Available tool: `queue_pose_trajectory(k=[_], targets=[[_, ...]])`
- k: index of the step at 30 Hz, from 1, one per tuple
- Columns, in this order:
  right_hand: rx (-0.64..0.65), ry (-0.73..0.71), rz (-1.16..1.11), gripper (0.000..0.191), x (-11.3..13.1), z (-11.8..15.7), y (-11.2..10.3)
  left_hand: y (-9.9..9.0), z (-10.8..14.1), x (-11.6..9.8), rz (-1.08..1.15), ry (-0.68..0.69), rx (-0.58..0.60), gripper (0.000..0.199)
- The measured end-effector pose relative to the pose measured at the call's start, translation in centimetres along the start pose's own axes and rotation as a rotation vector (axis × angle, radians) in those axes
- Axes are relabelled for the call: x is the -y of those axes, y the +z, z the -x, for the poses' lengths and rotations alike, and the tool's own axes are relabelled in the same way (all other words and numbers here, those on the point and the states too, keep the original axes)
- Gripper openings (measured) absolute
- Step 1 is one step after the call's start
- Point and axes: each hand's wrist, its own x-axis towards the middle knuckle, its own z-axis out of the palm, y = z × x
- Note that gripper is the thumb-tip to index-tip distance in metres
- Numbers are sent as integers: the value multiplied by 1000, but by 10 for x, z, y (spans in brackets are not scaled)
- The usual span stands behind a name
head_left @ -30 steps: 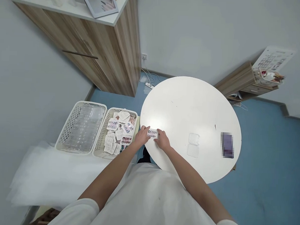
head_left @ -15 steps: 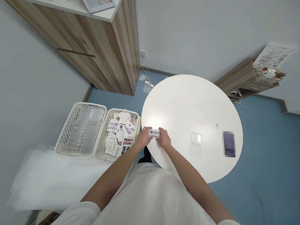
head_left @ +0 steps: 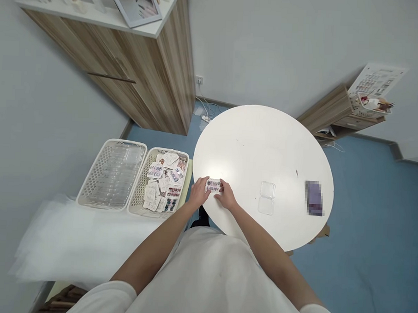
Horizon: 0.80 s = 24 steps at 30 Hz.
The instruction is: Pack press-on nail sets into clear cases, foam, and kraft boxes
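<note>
Between my two hands, over the near left part of the round white table (head_left: 265, 140), is a card of press-on nails (head_left: 213, 185) in purple and dark tones. My left hand (head_left: 198, 192) grips its left edge, and my right hand (head_left: 227, 195) pinches the right edge. An opened clear plastic case (head_left: 266, 198) lies flat on the table, to the right of my right hand. Left of the table, a white basket (head_left: 132, 204) holds many similar nail cards (head_left: 164, 184), some face up and some showing their printed backs.
Another white basket (head_left: 107, 147) holds stacked clear cases (head_left: 116, 175). White translucent sheeting (head_left: 87, 248) lies in front of the baskets. A pixelated purple object (head_left: 314, 198) rests at the table's right. A wooden cabinet (head_left: 171, 72) stands behind left, a low shelf (head_left: 330, 108) behind right.
The view has shifted slightly. Both hands still hold the nail card; the fingers of my right hand have moved a little at its right edge.
</note>
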Motion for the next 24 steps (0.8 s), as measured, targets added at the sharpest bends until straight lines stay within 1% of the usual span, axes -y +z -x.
queue_pose_trajectory(k=[3,7,9,11,15,17,20,24], targets=[[3,-20,-15,74,-6,9,-13,5,5,-15,80,24,-6,59],[-18,-65,74,75,-18,32,-47,16,13,-47,178,139,56,66],[-41,-81,102,76,-26,47,-66,25,18,-67,192,168,92,67],[-73,-86,119,76,-36,64,-84,37,23,-85,185,167,124,67],[-98,-88,103,71,-61,93,-110,62,33,-116,142,179,155,69],[-89,-83,71,68,-76,105,-119,75,38,-127,112,182,160,70],[-66,-74,50,65,-98,121,-130,93,46,-138,87,179,192,66],[-62,-91,111,63,-121,135,-143,110,53,-150,63,180,256,64]])
